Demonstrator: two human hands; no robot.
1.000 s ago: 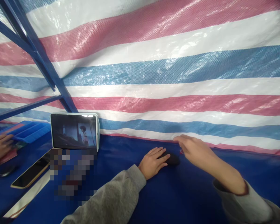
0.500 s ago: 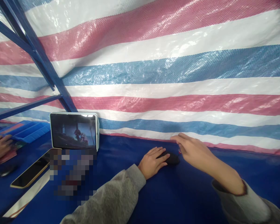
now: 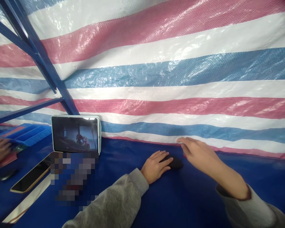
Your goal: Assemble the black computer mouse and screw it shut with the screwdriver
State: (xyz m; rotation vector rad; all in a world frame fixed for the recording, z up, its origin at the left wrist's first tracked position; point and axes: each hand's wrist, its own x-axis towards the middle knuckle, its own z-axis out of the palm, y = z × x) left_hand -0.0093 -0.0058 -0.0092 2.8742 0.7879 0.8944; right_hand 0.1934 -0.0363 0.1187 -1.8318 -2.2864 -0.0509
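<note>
My left hand rests over a black rounded object shaped like a computer mouse, its fingers steadying it against the blue tabletop. The far part of that object shows past my fingertips. Just to its right and slightly above the table, my right hand is bent at the wrist with thumb and fingers drawn together. Whatever these fingertips pinch is too small or hidden to name. A tiny red spot shows below them, beside the black object.
A tablet stands at the back left, playing a video. A phone lies before it. Farther left are a blue compartment tray, another person's hand and a dark rounded object. Striped sheeting hangs behind the table.
My right hand has shifted slightly to the right, its fingertips a little lower. My left hand stays on the black object. The picture on the tablet differs slightly.
</note>
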